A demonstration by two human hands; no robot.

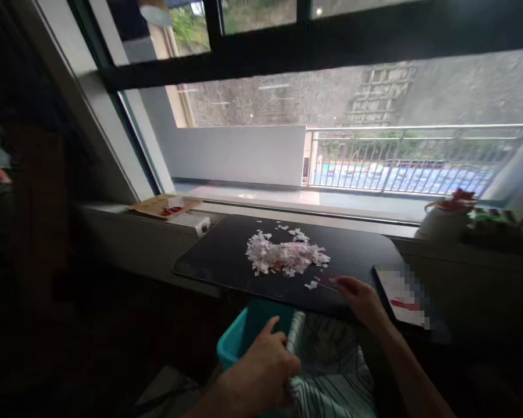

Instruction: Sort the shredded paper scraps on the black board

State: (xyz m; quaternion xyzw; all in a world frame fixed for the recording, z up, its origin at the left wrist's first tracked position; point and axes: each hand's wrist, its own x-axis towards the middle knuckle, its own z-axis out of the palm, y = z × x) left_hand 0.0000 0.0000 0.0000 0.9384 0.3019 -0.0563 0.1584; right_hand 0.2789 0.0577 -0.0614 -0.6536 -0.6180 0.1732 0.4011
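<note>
A heap of small torn white and pinkish paper scraps lies on the black tabletop, with a few loose bits around it. My right hand is over the table just right of the heap, fingers pinched together. A thin line shows at the fingertips, too fine to name. Below the near table edge is a teal plastic bin. My left hand lies at the near side of this bin, index finger stretched out and the other fingers curled, apparently around its rim. The grip itself is partly hidden.
A tablet or booklet, partly blurred out, lies at the table's right. Striped fabric fills the space beside the bin. Brown paper rests on the left sill; a pale bag stands at the right. A window faces a railing.
</note>
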